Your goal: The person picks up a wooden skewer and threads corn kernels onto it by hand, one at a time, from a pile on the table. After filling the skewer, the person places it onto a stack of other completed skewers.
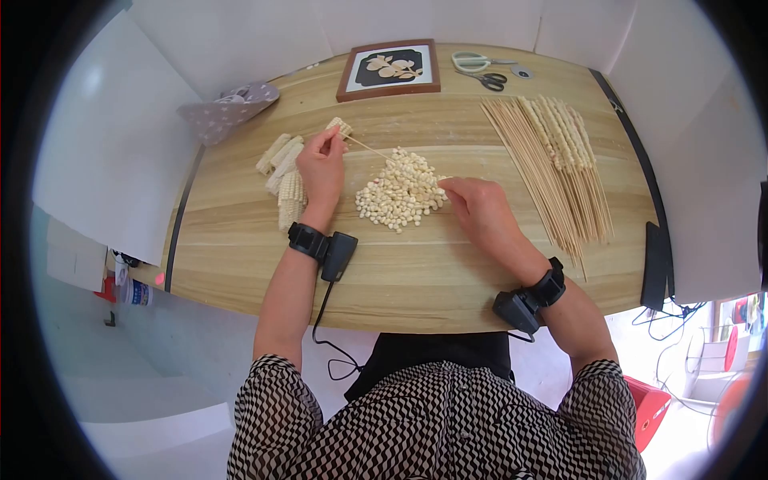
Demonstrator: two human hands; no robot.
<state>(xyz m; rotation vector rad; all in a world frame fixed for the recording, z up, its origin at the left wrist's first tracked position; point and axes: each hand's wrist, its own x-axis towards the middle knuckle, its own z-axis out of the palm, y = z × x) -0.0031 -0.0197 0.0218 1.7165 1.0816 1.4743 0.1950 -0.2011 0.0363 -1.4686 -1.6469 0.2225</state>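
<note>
My left hand (322,170) is closed in a pinch on a thin wooden skewer (366,146), which slants down to the right toward the pile. Pale corn kernels (398,196) lie heaped in the middle of the table. At the heap's right edge, my right hand (478,206) has its thumb and forefinger pressed together; whatever sits between the fingertips is too small to make out. Several corn cobs (290,192), some partly stripped, lie left of my left hand. Just beyond its fingers is another cob piece (339,126).
Bare skewers (532,172) lie in a bundle at the right, beside skewers threaded with kernels (560,132). At the back are a framed flower picture (389,69), green-handled scissors (472,61) and black-handled scissors (490,81). A grey patterned cloth (228,112) rests at the back left.
</note>
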